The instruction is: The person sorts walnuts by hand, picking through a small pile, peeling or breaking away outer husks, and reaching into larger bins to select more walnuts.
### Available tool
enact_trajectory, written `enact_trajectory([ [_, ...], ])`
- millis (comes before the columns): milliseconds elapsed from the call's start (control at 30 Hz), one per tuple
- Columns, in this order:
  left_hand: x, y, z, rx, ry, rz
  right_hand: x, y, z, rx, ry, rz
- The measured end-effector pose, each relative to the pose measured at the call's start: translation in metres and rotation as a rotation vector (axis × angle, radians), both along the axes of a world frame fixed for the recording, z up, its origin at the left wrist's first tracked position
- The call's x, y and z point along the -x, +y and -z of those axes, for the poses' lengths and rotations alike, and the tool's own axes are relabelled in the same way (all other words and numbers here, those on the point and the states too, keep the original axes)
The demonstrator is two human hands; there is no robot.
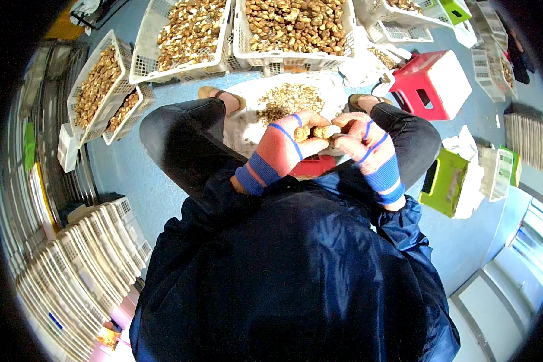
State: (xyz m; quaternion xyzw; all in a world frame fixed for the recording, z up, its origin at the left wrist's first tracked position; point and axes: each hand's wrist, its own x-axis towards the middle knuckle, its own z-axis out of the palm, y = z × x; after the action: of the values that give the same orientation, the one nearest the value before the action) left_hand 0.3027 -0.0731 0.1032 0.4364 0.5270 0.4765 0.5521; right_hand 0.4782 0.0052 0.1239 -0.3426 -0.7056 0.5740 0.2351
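Both my hands wear pink knit gloves with blue stripes and cuffs and meet in front of my lap. My left hand (289,145) holds knobbly, pale brown pieces, perhaps mushrooms or tubers, between fingers and thumb; one piece (302,133) lies against the palm side. Another piece (324,131), paler at its right end, spans the gap to my right hand (364,141). The right fingertips are at that end; whether they hold a small tool is hidden. Below, between my feet, a pile of pale trimmings and dark crumbs (291,100) lies on a white sheet (240,131).
White plastic crates (294,58) of brown pieces stand ahead, with another crate (127,77) at the left. A red stool (412,86) and a green stool (443,182) are at the right. Stacked white crates (86,253) stand at lower left. A person is partly visible at far upper right.
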Motion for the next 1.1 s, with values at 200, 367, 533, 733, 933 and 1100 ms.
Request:
enact_trajectory([
  [200, 0.023, 0.000, 0.009, -0.075, 0.135, 0.137, 0.002, 0.005, -0.003, 0.345, 0.025, 0.100],
  [367, 0.172, 0.061, 0.041, 0.086, -1.514, -0.574, 0.001, 0.002, 0.014, 0.445, 0.106, 0.071],
  [533, 0.173, 0.071, 0.057, 0.036, -1.301, -0.598, 0.001, 0.001, 0.033, 0.420, 0.101, 0.176],
  [733, 0.065, 0.038, 0.043, 0.090, -0.845, -0.074, 0.010, 0.008, 0.027, 0.269, 0.066, 0.207],
  [933, 0.024, 0.018, 0.038, -0.027, -0.588, 0.178, 0.018, 0.009, -0.001, -0.213, 0.019, 0.019],
  [1100, 0.027, 0.017, 0.017, -0.123, -0.153, 0.398, 0.028, 0.005, -0.010, -0.494, -0.035, -0.233],
])
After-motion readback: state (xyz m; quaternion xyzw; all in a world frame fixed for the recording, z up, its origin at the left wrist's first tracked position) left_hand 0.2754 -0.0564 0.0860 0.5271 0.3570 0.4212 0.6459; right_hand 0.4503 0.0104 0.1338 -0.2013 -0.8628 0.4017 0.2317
